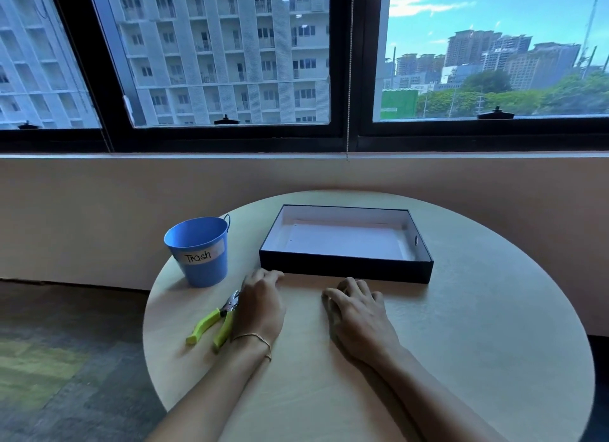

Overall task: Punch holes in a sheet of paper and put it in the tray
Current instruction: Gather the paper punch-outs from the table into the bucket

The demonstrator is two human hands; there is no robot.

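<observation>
Round pale wooden table (pixel 461 359) set close against a plain beige wall (pixel 99 217), under a wide black-framed window (pixel 352 135) with a bead cord hanging down at its middle post. Bright daylight outside, over a white apartment block, distant towers, green trees and blue sky. Dark grey and green carpet (pixel 59 359) beyond the table's left edge.

Left hand (pixel 260 305) hides hole punch (pixel 216 321) head partly.

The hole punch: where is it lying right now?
In the head view, the hole punch lies on the table's left side, beside the left hand, just in front of the blue bucket.
</observation>
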